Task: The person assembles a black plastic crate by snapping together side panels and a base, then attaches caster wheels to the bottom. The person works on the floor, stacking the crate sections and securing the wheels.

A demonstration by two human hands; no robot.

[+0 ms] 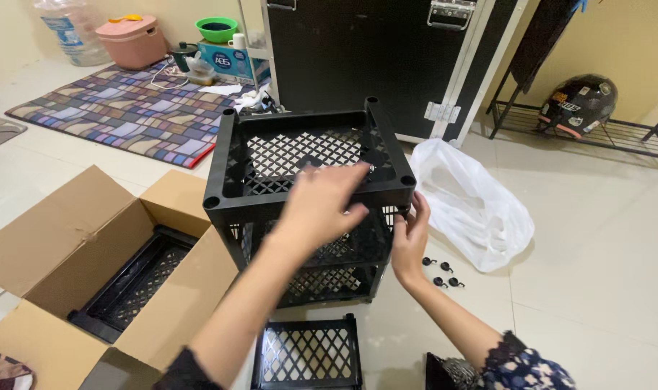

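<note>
Seen from the head camera, looking down at a pale tiled floor point(596, 289). Standing in the middle, a black plastic rack point(307, 209) with lattice shelves stacked in tiers and corner posts poking up. Left hand point(321, 206) blurred, lying over the front rim of the top shelf, fingers spread and loosely curled on the edge rather than clamped around it. Right hand point(410, 235) pressed against the front right corner post just under the top shelf, fingers bent around the post; how tightly closed, impossible to tell. Left of the rack, an open cardboard box point(47, 260) with another black lattice shelf point(130, 285) lying inside. Flat on the floor in front of the rack, near the bottom edge, one more loose shelf point(307, 354). Right of the rack, a crumpled white plastic bag point(473, 206), and just beside it a few small black caster wheels point(441, 273) scattered on the tiles. Behind the rack, a large black case point(358, 58) with metal trim. Far left, a patterned rug point(127, 108); far right, a helmet point(578, 105) on a low metal shelf.
</note>
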